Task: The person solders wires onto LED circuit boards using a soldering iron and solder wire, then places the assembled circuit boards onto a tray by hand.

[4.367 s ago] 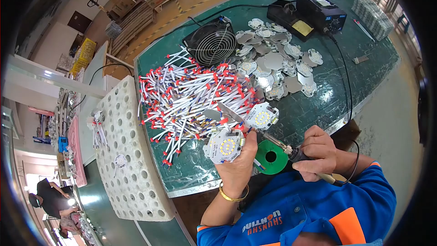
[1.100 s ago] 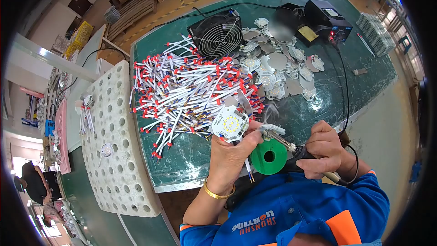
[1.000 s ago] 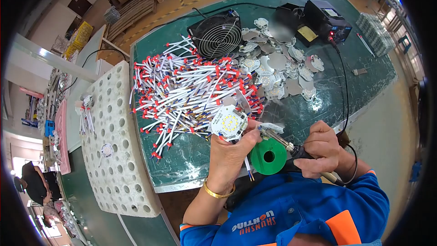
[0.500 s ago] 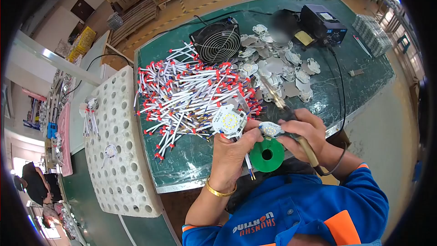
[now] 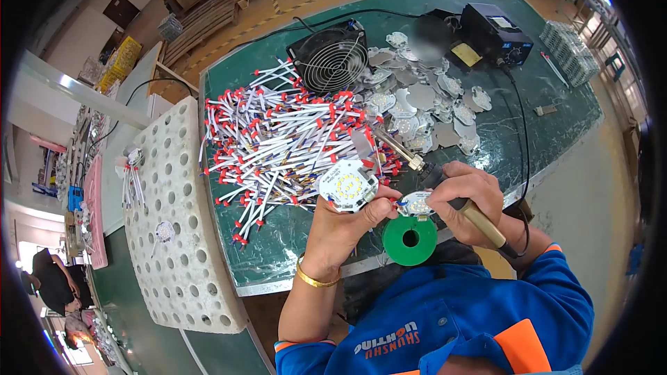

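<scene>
My left hand (image 5: 342,228) is closed on a white LED board (image 5: 348,186), its yellow chips facing up. Between both hands sits a second LED board (image 5: 417,203), tilted, with the fingertips of my right hand (image 5: 471,200) pinching its right edge. That same right hand also holds a soldering iron (image 5: 481,224), whose metal shaft points up and left over the wires. Just below the second board stands a green spool (image 5: 410,242). A big heap of white wires (image 5: 278,146) with red ends lies beyond my left hand.
A black fan (image 5: 332,59) stands behind the wires, beside a pile of LED boards (image 5: 445,111). The soldering station (image 5: 495,33) is at the back right, its cord running down the right side. To the left lies a white foam block (image 5: 177,215) with holes, bearing several parts.
My left hand and its board have shifted slightly left, and the wire hanging below it no longer shows. The soldering iron's shaft has swung left, and its handle sits flatter.
</scene>
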Motion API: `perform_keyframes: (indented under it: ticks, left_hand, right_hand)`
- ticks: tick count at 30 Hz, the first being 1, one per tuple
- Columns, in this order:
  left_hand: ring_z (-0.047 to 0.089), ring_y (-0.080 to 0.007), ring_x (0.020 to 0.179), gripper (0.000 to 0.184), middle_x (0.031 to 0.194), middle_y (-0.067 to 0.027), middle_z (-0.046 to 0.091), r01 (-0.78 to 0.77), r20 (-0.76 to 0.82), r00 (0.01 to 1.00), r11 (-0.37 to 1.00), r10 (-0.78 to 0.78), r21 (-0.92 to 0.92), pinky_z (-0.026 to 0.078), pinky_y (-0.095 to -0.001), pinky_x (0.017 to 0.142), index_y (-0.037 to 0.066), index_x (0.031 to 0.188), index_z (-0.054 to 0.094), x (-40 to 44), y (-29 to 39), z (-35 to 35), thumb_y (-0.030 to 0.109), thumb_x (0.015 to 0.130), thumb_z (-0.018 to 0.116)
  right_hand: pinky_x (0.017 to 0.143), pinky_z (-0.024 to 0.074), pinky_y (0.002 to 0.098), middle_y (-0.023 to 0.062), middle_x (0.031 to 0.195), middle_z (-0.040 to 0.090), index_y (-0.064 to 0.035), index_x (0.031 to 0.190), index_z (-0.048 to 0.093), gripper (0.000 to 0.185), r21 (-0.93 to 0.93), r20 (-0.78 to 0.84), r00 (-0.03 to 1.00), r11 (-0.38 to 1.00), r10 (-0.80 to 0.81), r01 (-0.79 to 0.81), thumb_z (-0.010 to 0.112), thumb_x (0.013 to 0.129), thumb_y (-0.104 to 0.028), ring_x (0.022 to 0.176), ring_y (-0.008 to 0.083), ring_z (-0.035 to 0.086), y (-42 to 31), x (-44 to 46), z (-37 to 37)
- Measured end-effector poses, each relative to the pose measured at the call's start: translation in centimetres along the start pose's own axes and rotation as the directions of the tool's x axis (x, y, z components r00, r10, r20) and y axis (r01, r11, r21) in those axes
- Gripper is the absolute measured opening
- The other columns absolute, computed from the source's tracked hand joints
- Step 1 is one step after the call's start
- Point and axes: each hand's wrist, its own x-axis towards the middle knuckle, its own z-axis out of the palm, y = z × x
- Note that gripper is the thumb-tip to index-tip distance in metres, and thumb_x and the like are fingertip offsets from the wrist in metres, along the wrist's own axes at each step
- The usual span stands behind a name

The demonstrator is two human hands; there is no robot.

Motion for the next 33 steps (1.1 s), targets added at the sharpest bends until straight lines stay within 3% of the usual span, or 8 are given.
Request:
perform_keyframes:
  ticks: [7,12,16,18,19,24,30,33]
  left_hand:
    - [0.056,-0.0081,0.064,0.018,0.074,-0.0026,0.061,0.163,0.162,0.972,0.985,-0.169,0.049,0.042,-0.0208,0.054,0.002,0.094,0.055,1.0,-0.8,-0.9,0.014,0.083,0.059]
    - [0.05,-0.0067,0.056,0.017,0.066,-0.0013,0.057,0.128,0.058,0.99,0.991,-0.129,0.028,0.038,-0.0192,0.049,0.004,0.089,0.056,1.0,-1.2,-0.5,0.02,0.084,0.057]
    - [0.035,-0.0086,0.047,0.03,0.057,0.0005,0.044,-0.007,-0.063,0.998,0.934,-0.016,-0.358,0.027,-0.0222,0.044,0.006,0.08,0.05,1.0,-2.1,-1.6,0.035,0.089,0.045]
    - [0.033,-0.009,0.047,0.034,0.058,0.0006,0.04,-0.037,0.004,0.999,0.881,0.043,-0.472,0.026,-0.0223,0.045,0.005,0.083,0.05,0.4,-2.3,-2.8,0.039,0.087,0.045]
    - [0.033,-0.0089,0.05,0.034,0.06,0.0007,0.039,-0.023,0.009,0.999,0.849,0.032,-0.528,0.026,-0.0227,0.047,0.005,0.085,0.05,0.0,-2.3,-3.1,0.039,0.086,0.047]
    - [0.033,-0.0064,0.053,0.03,0.063,0.0024,0.04,-0.049,-0.022,0.999,0.855,0.043,-0.517,0.028,-0.0198,0.048,0.004,0.086,0.051,-1.3,-2.0,-2.9,0.033,0.081,0.058]
    - [0.045,-0.007,0.058,0.019,0.074,-0.0017,0.054,-0.166,-0.226,0.967,0.963,0.117,-0.211,0.034,-0.0196,0.05,0.002,0.094,0.052,-1.2,-1.5,-1.8,0.011,0.08,0.061]
    - [0.054,-0.0087,0.054,0.013,0.07,-0.0054,0.06,-0.121,-0.333,0.924,0.969,0.189,0.214,0.04,-0.0198,0.047,0.001,0.086,0.058,-0.2,-1.3,-1.1,0.007,0.076,0.064]
  right_hand:
    - [0.046,0.0429,0.0289,0.0102,0.065,0.055,-0.0035,0.085,0.054,0.027,0.079,-0.007,0.999,0.996,0.037,-0.036,0.069,0.064,0.004,0.056,0.0236,0.056,0.6,-0.3,1.1]
    - [0.044,0.0411,0.029,0.0097,0.064,0.054,-0.0034,0.087,0.053,0.028,-0.008,-0.123,0.991,0.998,0.057,-0.058,0.068,0.065,0.004,0.052,0.0225,0.053,1.9,-0.9,1.7]
    - [0.043,0.0385,0.0299,0.0096,0.066,0.055,-0.0026,0.092,0.051,0.031,-0.241,-0.112,0.988,0.967,-0.11,0.08,0.065,0.065,0.005,0.05,0.0234,0.05,3.8,-1.3,0.3]
    - [0.053,0.0422,0.0341,0.0106,0.07,0.056,-0.0031,0.091,0.051,0.027,-0.512,-0.002,1.0,0.859,-0.009,0.006,0.063,0.067,0.002,0.057,0.0264,0.053,4.7,-1.5,-1.0]
    - [0.071,0.042,0.0398,0.0137,0.08,0.056,-0.0035,0.094,0.05,0.026,-0.563,0.087,0.99,0.825,0.114,-0.045,0.062,0.07,-0.004,0.075,0.0312,0.055,4.9,-1.8,-2.1]
    - [0.089,0.033,0.0442,0.0181,0.095,0.054,-0.0033,0.102,0.045,0.033,-0.719,0.031,0.889,0.628,0.457,-0.297,0.06,0.073,-0.01,0.1,0.0364,0.047,4.5,-3.5,-2.9]
    - [0.07,0.0425,0.0395,0.0161,0.084,0.053,-0.004,0.097,0.045,0.03,-0.683,0.121,0.907,0.697,0.404,-0.219,0.059,0.07,-0.005,0.082,0.0329,0.052,3.9,-5.1,-2.2]
    - [0.058,0.0429,0.0366,0.0129,0.075,0.052,-0.0047,0.095,0.046,0.03,-0.633,0.157,0.917,0.75,0.366,-0.191,0.059,0.068,-0.001,0.072,0.0292,0.053,4.0,-5.3,-1.7]
